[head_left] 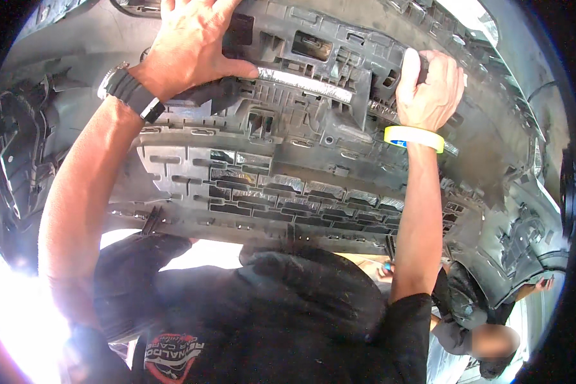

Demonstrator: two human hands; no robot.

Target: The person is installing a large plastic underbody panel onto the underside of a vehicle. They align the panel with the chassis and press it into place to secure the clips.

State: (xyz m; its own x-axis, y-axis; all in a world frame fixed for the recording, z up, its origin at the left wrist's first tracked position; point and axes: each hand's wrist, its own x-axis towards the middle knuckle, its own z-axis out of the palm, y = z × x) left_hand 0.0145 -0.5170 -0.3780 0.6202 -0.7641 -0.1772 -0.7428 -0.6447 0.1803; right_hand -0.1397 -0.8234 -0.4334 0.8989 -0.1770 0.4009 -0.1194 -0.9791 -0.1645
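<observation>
The inner side of a dark grey car bumper (173, 136) spans the view, full of clips, slots and ribs. Against its upper part lies my left hand (195, 38), thumb stretched toward a shiny silver strip (310, 85); its fingertips run out of the picture at the top. Farther right, my right hand (431, 93) is closed over a raised black edge of the bumper, fingers curled and thumb pointing up. What sits under those fingers is partly hidden. Below both hands is a slotted grille (262, 182) set in the bumper.
At the lower right another person (464, 301) in dark clothing has a hand (544, 283) at the bumper's curved end. The bumper's lower edge (230, 233) runs close to my black shirt. Strong glare covers the lower left.
</observation>
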